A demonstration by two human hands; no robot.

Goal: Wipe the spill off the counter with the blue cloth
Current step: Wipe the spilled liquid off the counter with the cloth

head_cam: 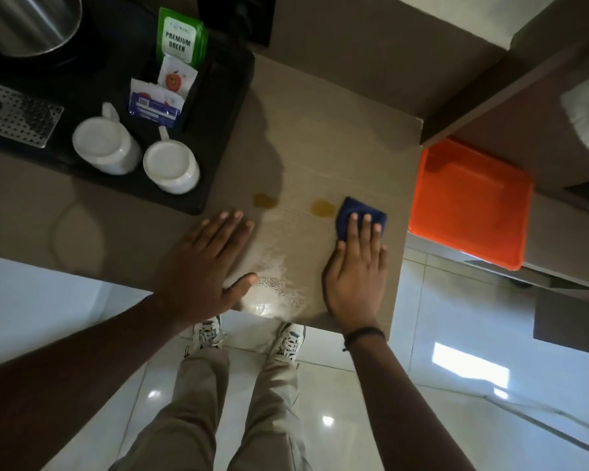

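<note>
A folded blue cloth point(349, 212) lies flat on the beige counter point(337, 137), pressed down under the fingers of my right hand point(356, 270). Just left of the cloth is a small yellow-brown spill spot point(323, 207), touching or nearly touching its edge. A second spot point(264, 200) sits farther left, above my left hand point(206, 263), which rests flat on the counter with fingers spread and holds nothing. A wet, shiny smear point(272, 283) shows between my hands near the front edge.
A black tray point(218, 130) at the left holds two upturned white mugs point(170, 164), tea sachets point(181, 35) and a steel kettle point(24, 22). An orange tray point(470, 205) sits lower, right of the counter's edge. My legs and shoes point(286, 341) stand below on glossy tiles.
</note>
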